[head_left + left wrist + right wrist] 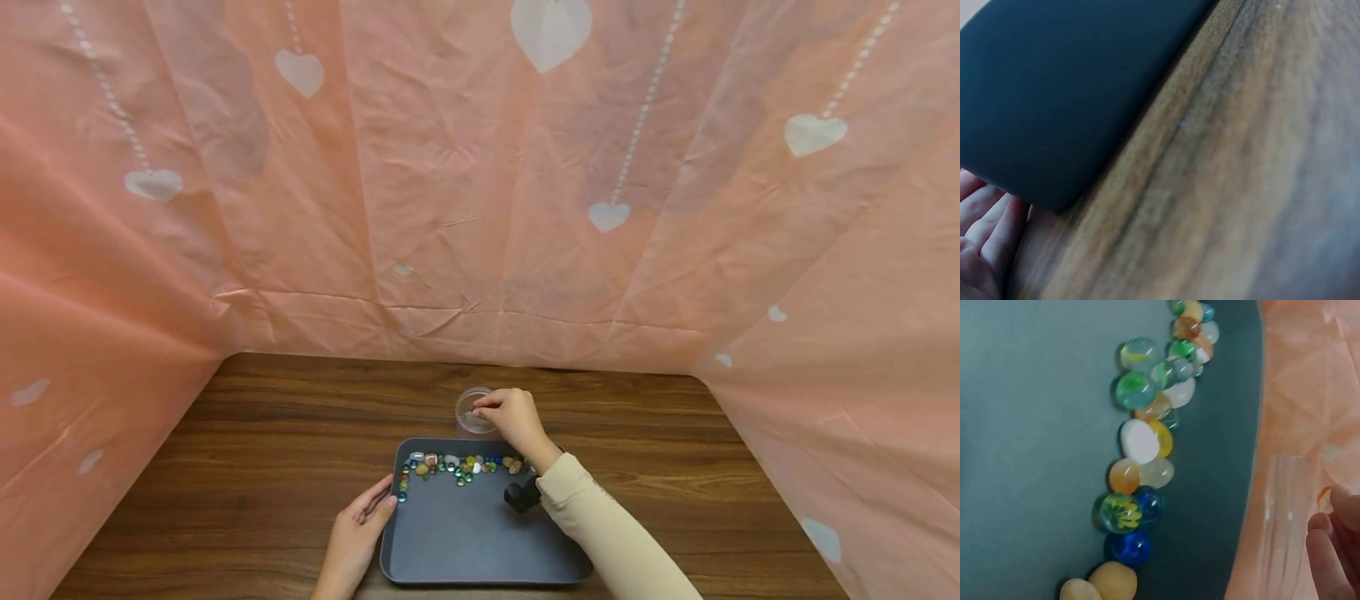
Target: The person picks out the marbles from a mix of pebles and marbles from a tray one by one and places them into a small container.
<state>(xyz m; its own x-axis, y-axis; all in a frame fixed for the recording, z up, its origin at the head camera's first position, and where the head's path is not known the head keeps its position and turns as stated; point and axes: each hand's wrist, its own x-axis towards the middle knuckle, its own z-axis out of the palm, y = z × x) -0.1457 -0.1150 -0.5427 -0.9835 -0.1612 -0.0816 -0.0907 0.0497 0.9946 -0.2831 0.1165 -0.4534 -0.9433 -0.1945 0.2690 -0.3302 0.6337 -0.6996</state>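
A dark grey tray (480,542) lies on the wooden table, with glass marbles (460,479) and smooth pebbles (1113,582) gathered mostly along its far edge. My left hand (356,527) grips the tray's left side, thumb at the rim and fingers along the outside. Beyond the far edge stands a clear, open-topped jar (463,414). Over its mouth, my right hand (516,419) pinches a small glassy piece with an orange streak (1322,499), apparently a marble, mostly covered by the fingertips. In the left wrist view, the fingers (991,225) touch the tray's underside edge.
A black wrist strap or camera mount (521,496) hangs below the right wrist, over the tray. Brown wooden tabletop (300,425) surrounds the tray. A peach curtain with white hearts (480,250) encloses the back and both sides.
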